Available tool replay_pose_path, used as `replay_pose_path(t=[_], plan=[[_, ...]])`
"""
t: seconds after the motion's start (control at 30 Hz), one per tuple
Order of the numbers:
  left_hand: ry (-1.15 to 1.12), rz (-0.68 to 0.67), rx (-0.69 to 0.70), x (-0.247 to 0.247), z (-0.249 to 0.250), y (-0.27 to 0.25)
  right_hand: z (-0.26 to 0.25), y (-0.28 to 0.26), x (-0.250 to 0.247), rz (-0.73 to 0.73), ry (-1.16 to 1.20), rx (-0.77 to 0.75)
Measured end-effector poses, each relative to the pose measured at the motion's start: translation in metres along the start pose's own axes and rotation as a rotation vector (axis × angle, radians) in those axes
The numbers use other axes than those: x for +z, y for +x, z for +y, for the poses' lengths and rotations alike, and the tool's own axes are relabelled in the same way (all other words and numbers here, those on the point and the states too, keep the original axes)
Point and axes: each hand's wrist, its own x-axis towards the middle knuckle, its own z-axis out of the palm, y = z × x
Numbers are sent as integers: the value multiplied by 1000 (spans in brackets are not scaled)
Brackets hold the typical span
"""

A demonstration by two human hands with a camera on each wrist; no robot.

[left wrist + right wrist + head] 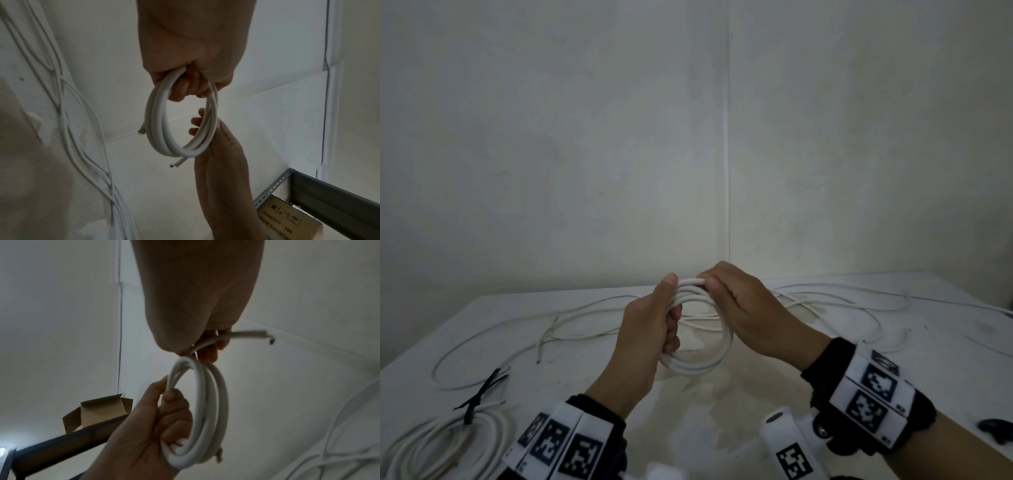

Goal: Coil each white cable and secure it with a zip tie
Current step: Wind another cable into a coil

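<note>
The coil (697, 329) stands upright between both hands. The left hand (650, 329) grips its near side, and the right hand (743, 301) pinches its top. Loose ties, judging by the dark shapes at the surface's (945, 346) right edge, lie nearer the right hand.

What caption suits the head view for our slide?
Left hand and right hand hold a white coil above the table; a tied coil lies nearby.

Tied coil (445, 442) cut off at surface's (756, 404) near-left corner. Right hand (750, 308) hides held coil's (698, 363) far arc. Box label (287, 225) partly cropped.
</note>
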Motion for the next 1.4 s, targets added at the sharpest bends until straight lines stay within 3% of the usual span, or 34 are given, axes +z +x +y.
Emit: replay_pose_path(t=[0.1, 0.17, 0.27, 0.37, 0.63, 0.73, 0.87, 1.0, 1.13, 1.27, 1.4], plan=[[-24, 44, 58, -2, 3, 1, 8, -4, -6, 14, -254, 32], [-23, 48, 84, -1, 4, 0, 4, -6, -7, 41, -257, 114], [0, 51, 121, 0, 3, 0, -2, -6, -5, 79, -12, 223], [-15, 66, 140, -2, 3, 1, -10, -9, -3, 40, 418, 403], [-16, 77, 138, 2, -1, -3, -14, -15, 5, 76, 688, 328], [10, 84, 149, -1, -2, -1, -15, -17, 2, -69, 795, 359], [-7, 93, 152, -7, -1, -2, -18, -14, -6, -221, 694, 354], [-45, 94, 121, -8, -1, -4, -17, -14, -6, -183, 677, 380], [-96, 0, 94, -6, -7, -6, -25, -12, -1, -30, 829, 490], [-40, -121, 81, -5, -17, -9, -22, -8, 7, 144, 483, 437], [107, -268, -29, -10, -12, -7, -16, -9, 10, 76, 119, 336]])
